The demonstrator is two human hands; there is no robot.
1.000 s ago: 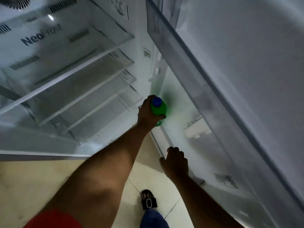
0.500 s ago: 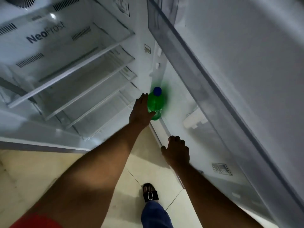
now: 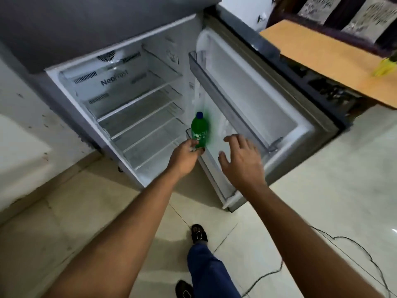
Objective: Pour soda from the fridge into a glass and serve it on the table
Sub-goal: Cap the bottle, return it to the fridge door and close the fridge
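Observation:
A green soda bottle (image 3: 198,130) with a blue cap stands upright at the hinge end of the open fridge door's (image 3: 253,100) lower bin. My left hand (image 3: 184,157) is closed around the bottle's lower part. Just to the right, my right hand (image 3: 240,160) hovers in front of the door's inner side with its fingers spread and nothing in it. No glass is in view.
The fridge (image 3: 137,108) stands open with bare glass shelves. A wooden table top (image 3: 322,54) lies beyond the door at upper right, with a yellow object (image 3: 385,66) on it. A black cable (image 3: 343,239) trails over the tiled floor. My sandalled foot (image 3: 199,233) is below.
The view has pulled back from the fridge. My left hand has slid from the bottle's top down to its lower part. My right hand has let go of the door edge and opened.

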